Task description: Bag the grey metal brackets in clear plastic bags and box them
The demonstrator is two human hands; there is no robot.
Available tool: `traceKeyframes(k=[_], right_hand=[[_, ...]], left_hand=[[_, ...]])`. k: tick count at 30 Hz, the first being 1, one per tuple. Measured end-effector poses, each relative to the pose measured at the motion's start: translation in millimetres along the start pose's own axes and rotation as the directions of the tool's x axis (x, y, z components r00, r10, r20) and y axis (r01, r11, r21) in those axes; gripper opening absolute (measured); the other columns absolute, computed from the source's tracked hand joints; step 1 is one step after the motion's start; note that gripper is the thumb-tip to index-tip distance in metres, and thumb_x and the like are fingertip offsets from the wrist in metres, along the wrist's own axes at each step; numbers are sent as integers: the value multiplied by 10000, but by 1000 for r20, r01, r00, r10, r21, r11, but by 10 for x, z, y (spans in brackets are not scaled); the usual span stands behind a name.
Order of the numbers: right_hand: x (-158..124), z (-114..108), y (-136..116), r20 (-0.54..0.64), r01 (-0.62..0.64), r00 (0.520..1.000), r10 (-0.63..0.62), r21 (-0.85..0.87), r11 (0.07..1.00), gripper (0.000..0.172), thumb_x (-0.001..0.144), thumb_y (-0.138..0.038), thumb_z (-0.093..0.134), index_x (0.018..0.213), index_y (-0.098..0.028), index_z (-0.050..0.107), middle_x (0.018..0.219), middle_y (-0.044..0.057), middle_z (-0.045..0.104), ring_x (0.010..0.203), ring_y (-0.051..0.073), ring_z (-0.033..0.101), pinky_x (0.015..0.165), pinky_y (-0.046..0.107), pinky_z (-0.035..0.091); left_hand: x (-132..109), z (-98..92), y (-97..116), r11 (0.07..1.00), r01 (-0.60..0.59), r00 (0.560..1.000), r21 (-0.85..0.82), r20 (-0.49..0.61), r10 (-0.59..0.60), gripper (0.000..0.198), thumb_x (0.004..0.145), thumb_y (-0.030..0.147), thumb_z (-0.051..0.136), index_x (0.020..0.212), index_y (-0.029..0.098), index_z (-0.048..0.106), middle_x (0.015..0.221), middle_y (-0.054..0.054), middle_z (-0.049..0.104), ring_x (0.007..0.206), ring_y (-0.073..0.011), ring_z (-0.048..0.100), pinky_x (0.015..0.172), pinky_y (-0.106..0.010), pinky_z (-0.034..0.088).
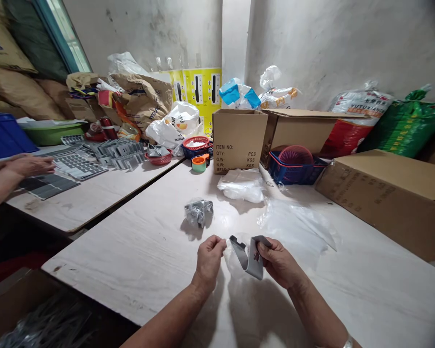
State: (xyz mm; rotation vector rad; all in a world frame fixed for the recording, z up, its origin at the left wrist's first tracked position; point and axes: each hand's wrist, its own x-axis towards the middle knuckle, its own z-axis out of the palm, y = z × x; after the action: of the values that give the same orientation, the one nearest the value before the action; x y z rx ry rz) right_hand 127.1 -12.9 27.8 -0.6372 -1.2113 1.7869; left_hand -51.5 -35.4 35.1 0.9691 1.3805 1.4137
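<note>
My right hand (281, 261) pinches a grey bent bracket (255, 261) by its upper right edge, thumb on the near face. My left hand (209, 258) is closed, with thumb and fingertips pinching the edge of a clear plastic bag (232, 261). The bag hangs beside and partly behind the bracket's left end; how far the bracket sits inside it I cannot tell. Beyond my left hand, a dark grey piece wrapped in clear plastic (198, 211) lies on the table (148, 256). To the right, flat clear bags (297, 227) are spread out.
A stack of plastic bags (241, 186) lies before an upright carton (239, 140). A tape dispenser (200, 163), a blue basket (293, 169) and a large carton (391, 188) stand around. At left, a co-worker's hands (29, 166) are over grey sheets; many grey brackets (119, 152) stand nearby.
</note>
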Motion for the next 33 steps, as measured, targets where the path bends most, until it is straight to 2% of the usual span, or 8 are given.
traceKeyframes(k=[3, 7, 9, 11, 16, 23, 28, 33], right_hand=[[4, -29, -16, 10, -14, 1000, 14, 6, 1000, 255, 773, -397, 653, 706, -153, 624, 652, 10, 559, 570, 98, 428, 551, 231, 283], [0, -6, -26, 20, 14, 1000, -16, 102, 995, 265, 766, -420, 652, 737, -158, 625, 675, 19, 551, 606, 117, 458, 576, 247, 322], [-10, 11, -35, 51, 20, 998, -27, 127, 992, 256, 774, -416, 645, 757, -161, 629, 683, 20, 544, 607, 115, 455, 577, 248, 324], [-22, 24, -45, 91, 28, 995, -39, 125, 992, 254, 781, -412, 639, 767, -158, 634, 696, 23, 538, 612, 114, 450, 580, 249, 320], [-28, 38, -65, 159, 52, 985, -70, 115, 992, 271, 805, -423, 607, 751, -158, 627, 730, 40, 542, 634, 124, 447, 596, 261, 315], [-21, 33, -84, 179, 24, 983, -31, 39, 999, 306, 813, -439, 591, 833, -139, 649, 826, 58, 527, 672, 130, 444, 623, 273, 318], [-22, -4, -127, 179, 20, 984, -19, -1, 1000, 295, 803, -431, 603, 863, -148, 662, 943, 63, 501, 665, 116, 439, 617, 270, 317], [-29, -2, -159, 153, -13, 988, 16, -18, 1000, 278, 812, -417, 600, 892, -155, 644, 932, 52, 503, 651, 101, 422, 597, 255, 298]], left_hand=[[-6, -53, 8, 999, -47, 999, 16, -21, 47, 227, 742, 304, 516, 572, 182, 430, 563, 45, 404, 567, -96, 359, 567, -227, 302], [-119, -37, 47, 963, -215, 972, 162, 134, 194, 91, 684, 216, 570, 670, 182, 486, 695, 29, 453, 651, -107, 418, 605, -224, 332], [-172, -7, 71, 940, -269, 955, 209, 187, 232, 122, 652, 193, 598, 745, 188, 519, 787, 14, 483, 717, -121, 452, 636, -229, 348], [-201, 13, 89, 945, -267, 947, 191, 234, 220, 134, 663, 207, 598, 780, 189, 534, 811, 2, 502, 740, -131, 468, 647, -235, 356], [-172, -1, 36, 988, -151, 923, 32, 362, 129, 128, 694, 251, 592, 784, 177, 538, 737, 1, 529, 689, -127, 473, 624, -233, 355], [-49, -15, -134, 994, -106, 954, -2, 280, 102, 71, 696, 174, 546, 682, 170, 477, 641, 37, 437, 615, -92, 399, 564, -207, 310], [-46, -68, -45, 986, -165, 979, 25, 127, 161, 84, 743, 214, 538, 695, 172, 484, 647, 43, 431, 604, -85, 375, 566, -206, 305], [-83, -71, 17, 977, -212, 975, -4, 72, 211, 60, 765, 229, 540, 748, 179, 513, 677, 39, 467, 625, -93, 398, 598, -212, 322]])
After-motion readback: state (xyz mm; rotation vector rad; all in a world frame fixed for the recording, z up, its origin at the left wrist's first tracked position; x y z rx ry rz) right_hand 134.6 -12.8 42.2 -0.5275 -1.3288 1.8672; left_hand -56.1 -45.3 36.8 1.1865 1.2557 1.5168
